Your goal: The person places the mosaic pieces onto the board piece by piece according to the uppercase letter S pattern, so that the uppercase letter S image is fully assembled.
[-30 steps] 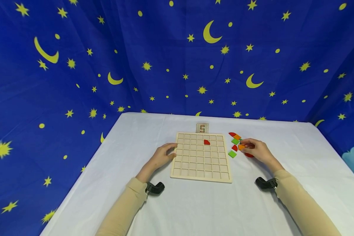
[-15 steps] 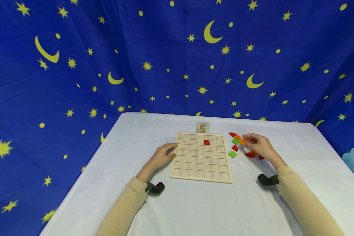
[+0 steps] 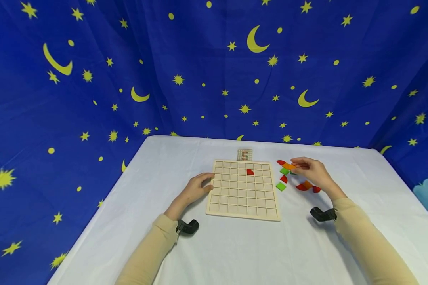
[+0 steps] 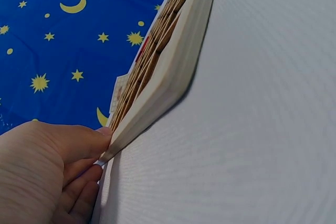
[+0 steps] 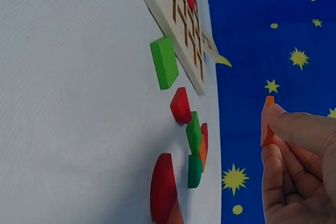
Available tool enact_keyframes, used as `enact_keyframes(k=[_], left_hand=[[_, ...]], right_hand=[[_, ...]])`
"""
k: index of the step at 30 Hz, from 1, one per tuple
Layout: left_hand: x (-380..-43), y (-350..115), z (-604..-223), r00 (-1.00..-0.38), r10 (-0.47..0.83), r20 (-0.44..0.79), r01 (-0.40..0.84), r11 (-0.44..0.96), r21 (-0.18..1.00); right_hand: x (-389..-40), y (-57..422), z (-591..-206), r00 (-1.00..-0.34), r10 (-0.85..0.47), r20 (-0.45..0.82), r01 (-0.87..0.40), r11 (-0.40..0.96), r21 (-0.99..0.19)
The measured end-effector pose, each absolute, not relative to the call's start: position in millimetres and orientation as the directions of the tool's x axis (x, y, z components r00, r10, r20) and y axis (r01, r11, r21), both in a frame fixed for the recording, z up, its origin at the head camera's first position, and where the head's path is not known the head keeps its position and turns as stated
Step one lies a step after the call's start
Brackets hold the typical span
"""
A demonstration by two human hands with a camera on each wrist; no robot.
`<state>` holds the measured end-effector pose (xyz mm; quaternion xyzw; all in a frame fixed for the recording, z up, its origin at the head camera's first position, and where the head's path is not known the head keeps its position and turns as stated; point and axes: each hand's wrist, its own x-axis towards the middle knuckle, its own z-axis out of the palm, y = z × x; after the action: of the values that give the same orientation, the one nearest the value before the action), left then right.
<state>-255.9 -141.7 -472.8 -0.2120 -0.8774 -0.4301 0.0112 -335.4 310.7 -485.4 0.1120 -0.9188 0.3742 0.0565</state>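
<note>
My right hand (image 3: 314, 173) pinches an orange tile (image 5: 265, 124) between thumb and fingers, raised above the loose pieces in the right wrist view. Around it on the cloth lie a green tile (image 3: 281, 186), a red quarter-circle (image 3: 283, 179), a dark green piece (image 5: 194, 171) and more red and orange ones. A wooden grid board (image 3: 240, 192) lies at the centre, with one red quarter-circle (image 3: 250, 171) in a cell of its upper part. My left hand (image 3: 197, 187) grips the board's left edge, thumb on the rim in the left wrist view and the other fingers lower down.
Behind the board lies a small gridded card (image 3: 244, 154) bearing an S-shaped coloured figure. A red-orange-red group (image 3: 308, 185) sits nearest the right wrist. White cloth (image 3: 249, 253) covers the table, and a blue curtain (image 3: 214, 59) with stars and moons hangs around it.
My right hand has moved slightly away from me and up with the orange tile, uncovering the red and orange pieces beneath it. My left hand and the board stay put.
</note>
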Motion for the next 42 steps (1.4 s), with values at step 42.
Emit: enact_keyframes(k=[42], left_hand=[[-256.3, -142.1, -472.0, -0.909, 0.368, 0.198, 0.386, 0.558, 0.735]], right_hand=[[-297.1, 200.3, -404.0, -0.935, -0.315, 0.163, -0.305, 0.478, -0.824]])
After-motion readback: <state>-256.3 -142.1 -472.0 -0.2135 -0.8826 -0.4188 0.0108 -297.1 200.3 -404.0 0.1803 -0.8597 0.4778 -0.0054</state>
